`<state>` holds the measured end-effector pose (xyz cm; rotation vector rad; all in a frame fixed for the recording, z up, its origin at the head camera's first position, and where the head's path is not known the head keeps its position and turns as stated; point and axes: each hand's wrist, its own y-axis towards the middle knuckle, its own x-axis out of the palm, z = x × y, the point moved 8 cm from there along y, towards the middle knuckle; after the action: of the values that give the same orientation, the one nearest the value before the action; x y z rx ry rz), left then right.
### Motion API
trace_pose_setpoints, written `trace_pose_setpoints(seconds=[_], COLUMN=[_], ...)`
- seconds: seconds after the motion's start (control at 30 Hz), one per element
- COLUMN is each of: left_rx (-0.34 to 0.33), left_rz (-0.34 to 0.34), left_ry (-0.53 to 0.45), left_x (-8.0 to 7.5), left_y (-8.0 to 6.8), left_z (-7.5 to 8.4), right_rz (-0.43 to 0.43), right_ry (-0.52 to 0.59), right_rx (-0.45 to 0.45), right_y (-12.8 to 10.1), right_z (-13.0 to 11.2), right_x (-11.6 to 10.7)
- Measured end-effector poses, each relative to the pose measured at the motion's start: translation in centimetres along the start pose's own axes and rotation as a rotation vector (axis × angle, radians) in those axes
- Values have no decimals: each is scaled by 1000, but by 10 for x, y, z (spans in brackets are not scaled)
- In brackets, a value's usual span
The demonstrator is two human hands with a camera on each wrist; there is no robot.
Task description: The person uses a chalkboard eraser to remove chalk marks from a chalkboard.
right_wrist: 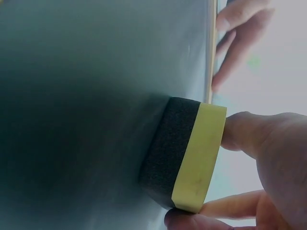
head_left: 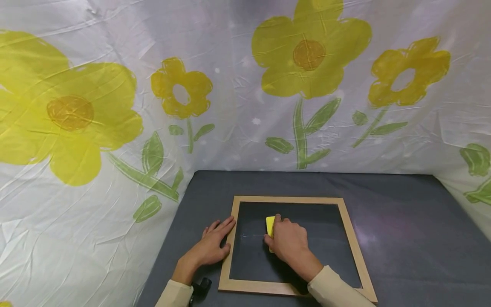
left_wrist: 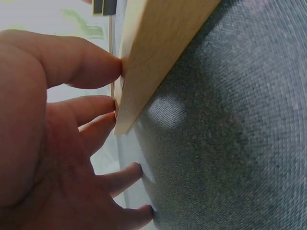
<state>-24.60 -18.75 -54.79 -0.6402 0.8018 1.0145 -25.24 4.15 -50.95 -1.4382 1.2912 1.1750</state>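
Eraser (right_wrist: 192, 153) pressed on chalkboard (head_left: 307, 256), pinched by right hand (head_left: 289, 243); left hand (head_left: 212, 245), fingers (left_wrist: 86, 64) straight, touches frame (left_wrist: 153, 52).

A white cloth backdrop (head_left: 245, 128) (printed with yellow flowers) rises behind the grey table (head_left: 402, 221).
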Motion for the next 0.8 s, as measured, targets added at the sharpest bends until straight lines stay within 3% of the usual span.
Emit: trace_pose_setpoints(seconds=[0.33, 0.8], left_rx=[-10, 3], left_rz=[-1, -1], left_ry=[8, 27], left_x=[1, 1], left_y=[1, 1], left_z=[-1, -3], right_rz=[-12, -4], right_ry=[-19, 56], right_rx=[51, 109], right_y=[-12, -35], right_z=[49, 133], right_x=[-10, -30])
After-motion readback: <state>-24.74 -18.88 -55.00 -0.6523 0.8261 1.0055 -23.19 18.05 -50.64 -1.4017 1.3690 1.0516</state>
